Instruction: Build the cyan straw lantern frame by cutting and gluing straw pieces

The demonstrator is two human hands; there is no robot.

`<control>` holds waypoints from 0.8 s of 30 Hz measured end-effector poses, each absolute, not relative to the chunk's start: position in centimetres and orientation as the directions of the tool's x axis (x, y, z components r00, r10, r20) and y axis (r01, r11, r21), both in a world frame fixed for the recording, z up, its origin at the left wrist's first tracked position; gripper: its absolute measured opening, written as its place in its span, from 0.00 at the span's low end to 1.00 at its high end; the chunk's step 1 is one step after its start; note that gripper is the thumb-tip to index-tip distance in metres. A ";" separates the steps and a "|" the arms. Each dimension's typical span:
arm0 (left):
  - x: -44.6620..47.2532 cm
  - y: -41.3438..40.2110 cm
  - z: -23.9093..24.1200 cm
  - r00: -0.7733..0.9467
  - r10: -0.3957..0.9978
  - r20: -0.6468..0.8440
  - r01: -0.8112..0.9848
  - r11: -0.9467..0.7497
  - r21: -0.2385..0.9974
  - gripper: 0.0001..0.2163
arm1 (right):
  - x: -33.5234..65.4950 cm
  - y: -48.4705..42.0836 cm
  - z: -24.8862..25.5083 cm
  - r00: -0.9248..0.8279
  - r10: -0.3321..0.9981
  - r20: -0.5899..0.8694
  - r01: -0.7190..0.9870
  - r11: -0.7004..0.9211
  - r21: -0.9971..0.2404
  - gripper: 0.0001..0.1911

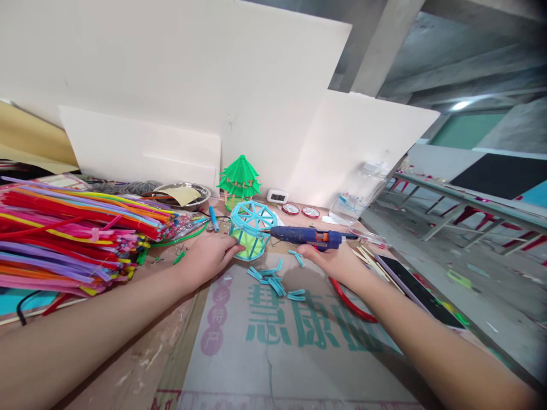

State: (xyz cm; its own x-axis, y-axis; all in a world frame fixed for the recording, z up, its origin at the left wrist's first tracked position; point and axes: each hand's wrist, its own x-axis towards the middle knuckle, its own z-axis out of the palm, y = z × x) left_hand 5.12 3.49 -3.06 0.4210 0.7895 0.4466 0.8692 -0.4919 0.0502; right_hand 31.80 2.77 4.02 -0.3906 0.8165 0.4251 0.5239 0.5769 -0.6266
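My left hand (211,254) is closed on the lower left side of a light-blue cage-like frame (253,217) with a yellow-green base (250,244). In my right hand (331,257) is a dark-blue hot glue gun (299,234), its handle hidden in the grip. The gun points left, and its nozzle is at the right side of the frame's upper ring; whether it touches I cannot tell. Several short light-blue pieces (273,279) lie loose on the printed board in front of the frame. Behind it stands a green tiered pavilion model (240,181).
Bundles of colourful pipe cleaners (77,233) fill the left side. A metal bowl (196,192), a small digital clock (277,196) and two red-rimmed discs (300,211) sit at the back. To the right are a plastic bottle (354,193), wooden sticks (376,265) and a phone (421,290).
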 end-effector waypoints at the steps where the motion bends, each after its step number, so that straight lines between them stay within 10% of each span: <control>1: 5.1 3.5 -3.0 0.422 0.789 0.446 0.869 -0.492 0.049 0.18 | 31.8 2.8 4.0 -0.387 0.817 0.426 0.527 0.576 -0.625 0.12; 24: 5.1 3.5 -3.2 0.412 0.784 0.465 0.870 -0.490 0.056 0.18 | 31.8 2.8 4.0 -0.405 0.799 0.444 0.531 0.601 -0.597 0.12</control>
State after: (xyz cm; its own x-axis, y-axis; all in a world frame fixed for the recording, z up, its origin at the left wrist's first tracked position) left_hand 5.13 3.55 -3.16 0.4116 0.7840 0.4647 0.8699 -0.4900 0.0563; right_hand 31.80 2.77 4.05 -0.4051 0.7993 0.4438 0.5311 0.6009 -0.5974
